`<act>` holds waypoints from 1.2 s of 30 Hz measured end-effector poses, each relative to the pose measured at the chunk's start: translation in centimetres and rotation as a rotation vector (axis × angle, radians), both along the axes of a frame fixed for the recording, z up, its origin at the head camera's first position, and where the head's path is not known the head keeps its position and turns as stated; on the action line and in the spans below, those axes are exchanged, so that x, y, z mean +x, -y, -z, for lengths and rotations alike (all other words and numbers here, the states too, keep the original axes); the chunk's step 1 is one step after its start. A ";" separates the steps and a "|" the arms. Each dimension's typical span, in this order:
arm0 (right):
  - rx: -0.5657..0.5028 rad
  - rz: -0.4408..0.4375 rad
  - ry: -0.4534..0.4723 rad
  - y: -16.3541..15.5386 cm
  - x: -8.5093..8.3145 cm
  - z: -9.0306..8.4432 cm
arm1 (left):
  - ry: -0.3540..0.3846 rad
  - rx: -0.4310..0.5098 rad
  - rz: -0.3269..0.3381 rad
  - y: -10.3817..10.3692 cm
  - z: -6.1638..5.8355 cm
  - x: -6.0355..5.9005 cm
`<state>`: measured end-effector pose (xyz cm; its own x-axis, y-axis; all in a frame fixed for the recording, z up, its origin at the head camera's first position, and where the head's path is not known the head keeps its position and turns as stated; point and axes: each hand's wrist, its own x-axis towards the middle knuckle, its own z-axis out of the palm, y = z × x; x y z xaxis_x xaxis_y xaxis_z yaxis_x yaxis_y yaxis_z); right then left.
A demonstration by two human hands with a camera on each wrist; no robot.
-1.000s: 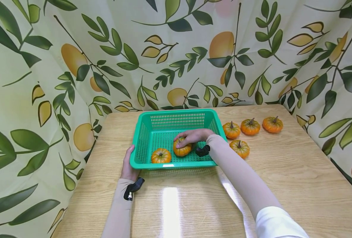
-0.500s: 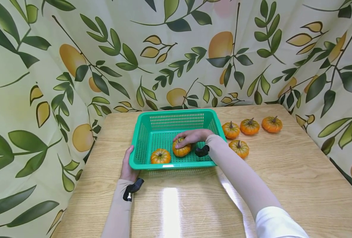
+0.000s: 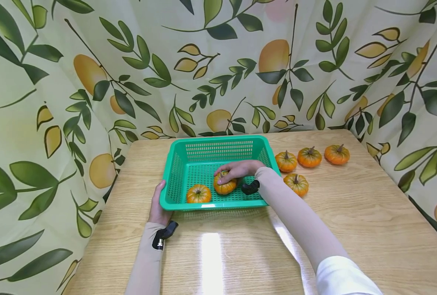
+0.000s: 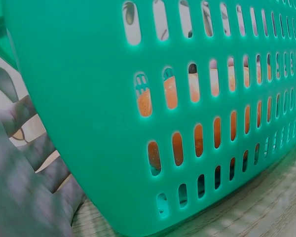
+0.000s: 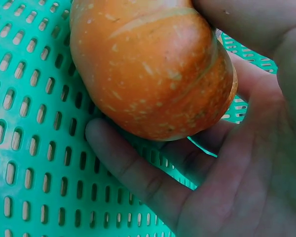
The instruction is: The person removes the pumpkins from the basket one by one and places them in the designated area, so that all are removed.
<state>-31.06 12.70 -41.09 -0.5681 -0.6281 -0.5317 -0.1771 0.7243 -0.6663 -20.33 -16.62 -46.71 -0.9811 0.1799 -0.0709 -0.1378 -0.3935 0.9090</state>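
A green plastic basket [image 3: 218, 205] with slotted walls sits on the table. My right hand [image 3: 237, 169] reaches inside it and grips a small orange pumpkin [image 3: 225, 187], thumb on the near side and fingers round the far side. In the right wrist view, that pumpkin [image 5: 148, 74] is close to the perforated basket floor [image 5: 34, 163]; a fingertip touches the floor. A second pumpkin [image 3: 199, 194] rests in the basket to the left. My left hand [image 3: 158, 205] lies against the basket's left outer side; the left wrist view shows its fingers [image 4: 39, 148] fairly straight beside the wall.
Right of the basket, several more pumpkins stand on the wooden table [image 3: 351, 229]: one nearest the basket [image 3: 286, 161], one behind my right forearm [image 3: 297, 185], and two farther right [image 3: 309, 157]. A leaf-patterned curtain [image 3: 218, 73] hangs behind and at both sides.
Almost nothing differs: the whole scene shifts very slightly in the head view. Both hands and the gripped pumpkin keep their places.
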 end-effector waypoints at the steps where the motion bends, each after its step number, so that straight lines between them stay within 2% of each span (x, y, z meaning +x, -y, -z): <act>1: -0.002 0.002 0.002 0.0 0.0 0.0 | -0.001 0.000 0.001 0.0 0.0 0.0; 15: -0.019 0.016 0.046 -0.1 0.5 0.2 | 0.009 -0.005 -0.001 -0.2 0.0 0.2; 20: -0.022 0.052 0.028 0.1 0.5 0.1 | 0.002 0.017 -0.013 -0.2 0.1 -0.1; 23: -0.021 0.096 0.050 0.5 0.9 -0.3 | 0.003 0.019 -0.011 -0.3 0.1 -0.2; 27: 0.032 0.131 -0.014 1.0 1.4 -1.0 | -0.006 0.026 0.004 -0.4 0.1 -0.3; 30: 0.077 0.133 -0.117 1.1 1.8 -1.4 | -0.009 0.026 0.013 -0.5 0.1 -0.2; 36: 0.070 0.100 -0.237 0.6 2.2 -2.0 | 0.002 -0.008 0.018 -0.3 -0.2 0.3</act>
<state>-28.85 12.09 -39.09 -0.7393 -0.5294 -0.4162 -0.2479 0.7886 -0.5627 -20.07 -16.27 -46.48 -0.9775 0.1972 -0.0746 -0.1470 -0.3836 0.9117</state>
